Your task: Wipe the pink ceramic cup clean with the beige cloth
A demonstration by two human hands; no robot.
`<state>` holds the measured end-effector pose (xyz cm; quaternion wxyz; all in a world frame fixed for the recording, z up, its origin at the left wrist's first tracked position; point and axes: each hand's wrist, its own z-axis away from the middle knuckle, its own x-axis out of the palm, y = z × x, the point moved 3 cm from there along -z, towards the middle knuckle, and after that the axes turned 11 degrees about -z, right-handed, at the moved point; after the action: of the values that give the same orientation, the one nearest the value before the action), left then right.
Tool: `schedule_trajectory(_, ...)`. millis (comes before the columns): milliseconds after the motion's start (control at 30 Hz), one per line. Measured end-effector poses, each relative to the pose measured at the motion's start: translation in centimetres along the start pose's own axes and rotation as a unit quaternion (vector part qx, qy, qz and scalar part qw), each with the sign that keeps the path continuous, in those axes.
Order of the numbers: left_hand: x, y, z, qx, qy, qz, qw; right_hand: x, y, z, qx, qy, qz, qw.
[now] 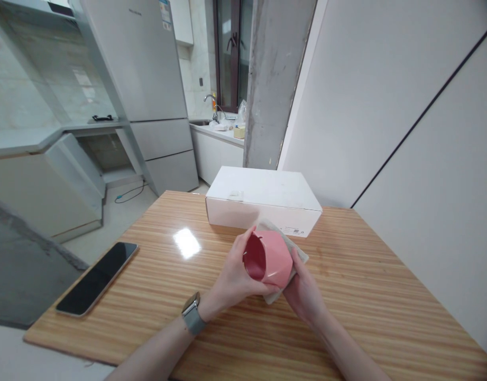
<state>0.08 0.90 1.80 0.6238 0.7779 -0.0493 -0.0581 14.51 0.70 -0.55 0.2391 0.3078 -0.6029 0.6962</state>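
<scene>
A pink, faceted, hollow pot (278, 260) is tilted on its side above the table, its dark opening turned toward the left. My left hand (238, 270) grips it around the rim, thumb below and fingers above. Against its far right side lies a light grey cloth (299, 253), partly hidden behind the pot. My right hand (302, 288) holds this cloth to the pot's surface, with its fingers mostly out of sight behind. A watch with a grey-green band sits on my left wrist.
The wood-grain table (370, 296) carries a white cardboard box (263, 190) just beyond my hands. Near the left edge lies a black-screened phone (98, 278). A white wall rises along the right; a fridge (144, 63) and sink counter stand behind.
</scene>
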Motion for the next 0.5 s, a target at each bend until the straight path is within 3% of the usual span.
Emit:
schedule_trajectory(267, 0.8, -1.4, -0.1, -0.081, 0.008, 0.092, 0.992, 0.0, 0.1, 0.3, -0.025, 0.013, 0.015, 0.999)
schedule_trajectory(400, 0.4, -2.4, -0.5, -0.135, 0.044, 0.109, 0.984, -0.8, 0.6, 0.3, -0.051, 0.030, 0.037, 0.998)
schedule_trajectory(500, 0.3, -2.6, -0.5, -0.138, 0.043, 0.111, 0.983, -1.3, 0.9, 0.2, -0.053, 0.031, 0.044, 0.997)
